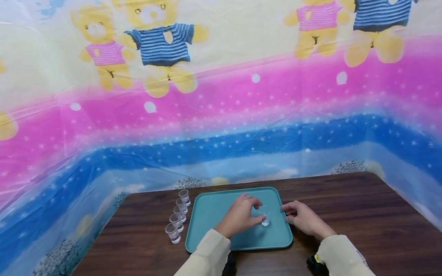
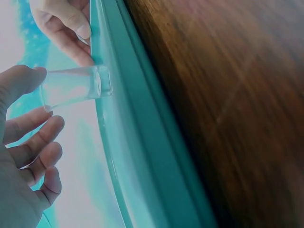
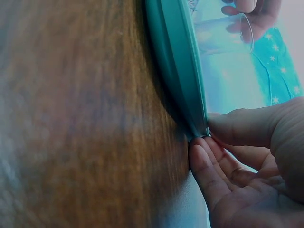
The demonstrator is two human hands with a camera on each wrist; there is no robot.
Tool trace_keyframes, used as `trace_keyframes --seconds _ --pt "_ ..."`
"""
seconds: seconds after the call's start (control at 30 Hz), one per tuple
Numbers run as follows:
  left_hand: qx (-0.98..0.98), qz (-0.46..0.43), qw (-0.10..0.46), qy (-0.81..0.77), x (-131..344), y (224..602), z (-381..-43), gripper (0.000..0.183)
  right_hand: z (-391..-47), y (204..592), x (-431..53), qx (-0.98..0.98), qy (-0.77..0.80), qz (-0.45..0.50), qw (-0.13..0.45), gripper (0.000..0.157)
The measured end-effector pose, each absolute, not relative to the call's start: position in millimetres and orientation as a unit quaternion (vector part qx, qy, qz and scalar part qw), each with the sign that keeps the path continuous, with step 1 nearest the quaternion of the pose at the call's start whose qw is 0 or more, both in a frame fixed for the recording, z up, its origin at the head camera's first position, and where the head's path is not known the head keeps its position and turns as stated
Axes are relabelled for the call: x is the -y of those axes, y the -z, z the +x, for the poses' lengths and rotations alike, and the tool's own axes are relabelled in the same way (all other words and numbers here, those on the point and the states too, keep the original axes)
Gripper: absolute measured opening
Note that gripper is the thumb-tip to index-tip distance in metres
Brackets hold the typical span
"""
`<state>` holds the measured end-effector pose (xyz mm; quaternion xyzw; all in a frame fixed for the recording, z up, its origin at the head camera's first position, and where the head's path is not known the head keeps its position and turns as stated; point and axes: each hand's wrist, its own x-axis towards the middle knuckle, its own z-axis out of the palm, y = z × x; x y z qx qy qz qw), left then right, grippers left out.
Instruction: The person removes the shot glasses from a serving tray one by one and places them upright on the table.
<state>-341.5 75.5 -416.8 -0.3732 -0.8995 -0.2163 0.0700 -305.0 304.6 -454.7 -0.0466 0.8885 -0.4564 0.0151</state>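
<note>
A small clear shot glass [image 1: 265,220] stands upright on the right part of a teal tray [image 1: 214,203]. My left hand [image 1: 241,215] reaches over the tray, thumb and a finger pinching the glass by its rim. In the left wrist view the glass [image 2: 71,87] has its base on the tray, and the other fingers of that hand curl loosely. At the tray's right edge, my right hand [image 1: 304,218] grips the rim. The right wrist view has its thumb [image 3: 242,126] on top of the rim and fingertips underneath.
Several more clear shot glasses [image 1: 176,221] stand in a row on the brown wooden table [image 1: 138,230], left of the tray. Behind the table hangs a printed cloth [image 1: 221,115] with teddy bears.
</note>
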Motion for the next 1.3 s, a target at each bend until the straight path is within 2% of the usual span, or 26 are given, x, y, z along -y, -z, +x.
trace_keyframes --seconds 0.5,0.87,1.3 --pt "0.896 -0.353 0.046 0.266 -64.4 415.9 -342.4 0.024 -309.0 456.0 -296.2 -0.89 0.454 -0.043 0.015 0.032" --pt "0.877 -0.382 0.111 0.269 -22.4 407.5 -343.0 0.017 -305.8 457.2 -305.9 -0.888 0.457 -0.049 0.025 0.033" --pt "0.894 -0.346 0.098 0.267 32.7 401.3 -334.8 0.016 -305.8 457.2 -306.0 -0.889 0.453 -0.057 0.027 0.033"
